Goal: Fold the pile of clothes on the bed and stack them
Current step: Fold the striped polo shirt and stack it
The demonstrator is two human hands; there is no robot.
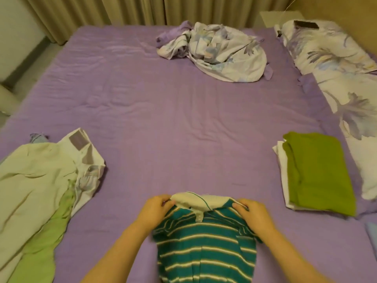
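A teal striped shirt (206, 248) with a white collar (195, 202) lies at the near edge of the bed (163, 119), right in front of the person. The left hand (155, 211) pinches the left end of the collar, fingers curled over the fabric. The right hand (253, 213) pinches the right shoulder of the shirt just beside the collar, thumb on top. Both grips sit at the far end of the shirt, with the body of it running back between the forearms toward the camera.

To the left, near the bed's left edge, lies a loose pile of clothes (36, 180): pale cream and white garments over a light green one. To the right, well apart from the shirt, sits a folded stack (318, 176) with an olive green piece on top of white ones, just beside a floral pillow (346, 94) along the right edge. A crumpled floral sheet (216, 52) lies at the far side, near the curtains (122, 11). Between these, the purple middle of the bed is open, lightly wrinkled sheet.
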